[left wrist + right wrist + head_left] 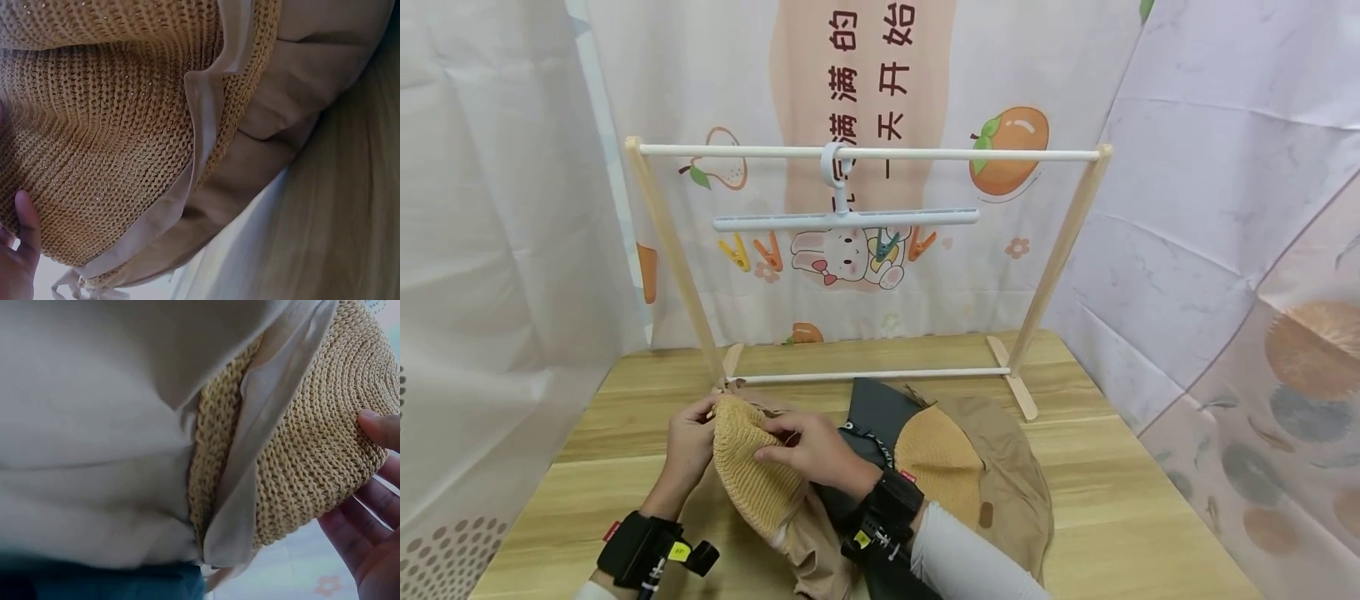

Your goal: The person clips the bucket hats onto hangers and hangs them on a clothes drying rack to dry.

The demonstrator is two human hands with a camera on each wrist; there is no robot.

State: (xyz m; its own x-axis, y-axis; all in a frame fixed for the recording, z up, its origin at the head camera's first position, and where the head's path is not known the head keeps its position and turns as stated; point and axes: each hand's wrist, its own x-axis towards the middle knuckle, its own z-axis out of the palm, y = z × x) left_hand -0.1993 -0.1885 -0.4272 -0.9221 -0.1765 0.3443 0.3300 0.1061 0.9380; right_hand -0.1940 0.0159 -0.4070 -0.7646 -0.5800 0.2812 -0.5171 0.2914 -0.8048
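A sun hat with a tan knitted straw crown (752, 471) and a light brown cloth brim is held up over the near part of the table. My left hand (688, 442) grips its left edge near the top. From the right, my right hand (820, 450) pinches the knit, thumb on one side and fingers on the other. Seen from the left wrist, a pale cloth band (203, 119) runs along the inside of the knitted crown (112, 156). In the right wrist view the right thumb presses the knit (312, 450), while beige cloth (94, 412) fills the left.
A second straw-and-tan hat (936, 458) and a dark grey hat (883, 412) lie overlapping on the wooden table (1097, 508). Behind stands a wooden rack (1056, 258) with a white rod, where a pale blue hanger (910, 218) carries several coloured clips (887, 246).
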